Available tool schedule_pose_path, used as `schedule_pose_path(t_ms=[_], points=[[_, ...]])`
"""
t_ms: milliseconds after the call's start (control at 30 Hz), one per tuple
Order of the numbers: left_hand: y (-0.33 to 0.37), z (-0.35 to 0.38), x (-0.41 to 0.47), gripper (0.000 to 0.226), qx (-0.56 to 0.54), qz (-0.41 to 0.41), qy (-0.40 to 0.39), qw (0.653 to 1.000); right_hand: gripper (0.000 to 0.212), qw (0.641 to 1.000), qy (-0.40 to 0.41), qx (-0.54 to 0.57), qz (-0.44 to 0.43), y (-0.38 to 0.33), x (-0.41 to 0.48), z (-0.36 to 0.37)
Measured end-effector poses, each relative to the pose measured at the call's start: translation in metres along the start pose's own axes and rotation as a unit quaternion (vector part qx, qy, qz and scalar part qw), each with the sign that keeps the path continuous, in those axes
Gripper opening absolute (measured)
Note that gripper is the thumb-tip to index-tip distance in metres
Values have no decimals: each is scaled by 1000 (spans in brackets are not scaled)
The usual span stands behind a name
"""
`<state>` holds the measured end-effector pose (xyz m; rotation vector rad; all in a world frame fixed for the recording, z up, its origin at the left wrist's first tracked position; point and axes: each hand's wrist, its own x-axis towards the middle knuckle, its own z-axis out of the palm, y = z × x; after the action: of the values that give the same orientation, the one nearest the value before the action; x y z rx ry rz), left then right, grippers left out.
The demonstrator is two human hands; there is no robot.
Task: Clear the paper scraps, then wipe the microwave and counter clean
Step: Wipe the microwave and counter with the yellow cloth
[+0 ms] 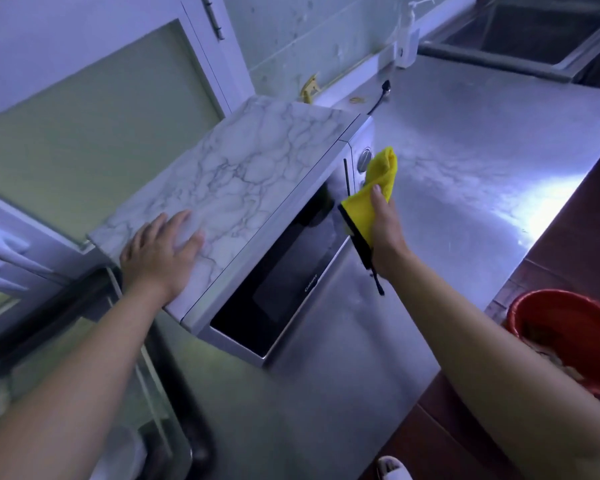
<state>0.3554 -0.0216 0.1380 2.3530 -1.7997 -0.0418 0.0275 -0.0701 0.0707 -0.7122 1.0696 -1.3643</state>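
The microwave (284, 271) stands on a steel counter (465, 161); its top is covered in marble-pattern film and its dark door faces right. My left hand (160, 252) lies flat on the near corner of the marbled top, fingers spread. My right hand (385, 226) grips a folded yellow cloth (378, 178) with a black edge, held up against the door's right side next to the silver control knob (365, 158). I see no paper scraps on the counter.
A red bucket (565, 337) sits on the floor at the right, below the counter edge. A sink (520, 32) is at the far right. A black cable (381, 95) and a soap dispenser (409, 36) lie behind the microwave. Cabinet doors stand to the left.
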Motion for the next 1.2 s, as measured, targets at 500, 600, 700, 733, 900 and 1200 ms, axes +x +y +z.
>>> schedule_pose_path(t_ms=[500, 600, 700, 733, 900, 1200], points=[[0, 1, 0, 77, -1, -5, 21, 1000, 72, 994, -45, -4, 99, 88, -151, 142], [-2, 2, 2, 79, -3, -4, 17, 1000, 72, 984, -119, -51, 121, 106, -196, 142], [-4, 3, 3, 78, -3, -13, 10, 1000, 69, 973, -169, -55, 143, 102, -208, 132], [-4, 3, 3, 77, -3, -16, 8, 1000, 67, 971, -185, -40, 148, 99, -209, 127], [-3, 1, 2, 70, -14, -20, -3, 1000, 71, 917, -204, 67, 335, 96, -205, 73], [-3, 2, 2, 72, -27, -14, 7, 999, 50, 961, -22, 28, 273, 46, -104, -63]])
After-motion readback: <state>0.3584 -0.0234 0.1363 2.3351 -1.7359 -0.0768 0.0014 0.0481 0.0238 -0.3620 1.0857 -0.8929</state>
